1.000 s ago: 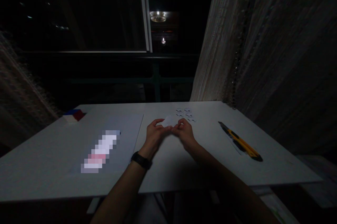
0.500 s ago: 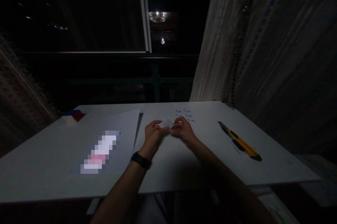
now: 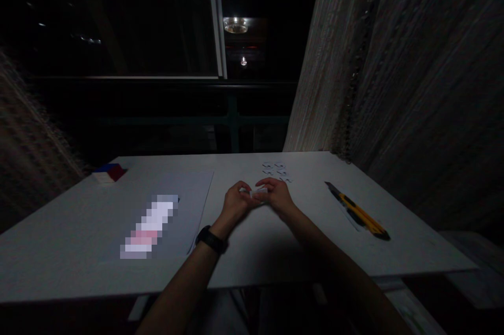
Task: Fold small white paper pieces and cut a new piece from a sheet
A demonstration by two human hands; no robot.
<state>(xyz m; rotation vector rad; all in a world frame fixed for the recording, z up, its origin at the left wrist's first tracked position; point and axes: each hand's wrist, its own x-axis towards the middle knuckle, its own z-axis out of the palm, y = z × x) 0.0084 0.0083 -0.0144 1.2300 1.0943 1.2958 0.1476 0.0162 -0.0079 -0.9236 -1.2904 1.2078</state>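
Note:
A small piece of white paper (image 3: 259,194) is held between my two hands above the middle of the white table (image 3: 244,267). My left hand (image 3: 237,201), with a black band on its wrist, pinches the paper's left side. From the other side my right hand (image 3: 277,196) grips it, fingers curled over the top. Fingers partly hide the paper, so its folds are hard to make out. Just beyond the right hand lie several small paper pieces (image 3: 274,169) with dark marks, set out in rows.
A yellow and black utility knife (image 3: 364,217) lies at the right with its blade toward the back. On the left, paper sheets (image 3: 192,193) lie under a blurred-out bright object (image 3: 151,224). A puzzle cube (image 3: 109,173) stands at the far left. Curtains (image 3: 311,77) hang beyond the table.
Both hands have shifted slightly to the right and closer together. The paper showed a pointed top before and now appears as a low, narrow strip. The sheets on the left have settled flatter.

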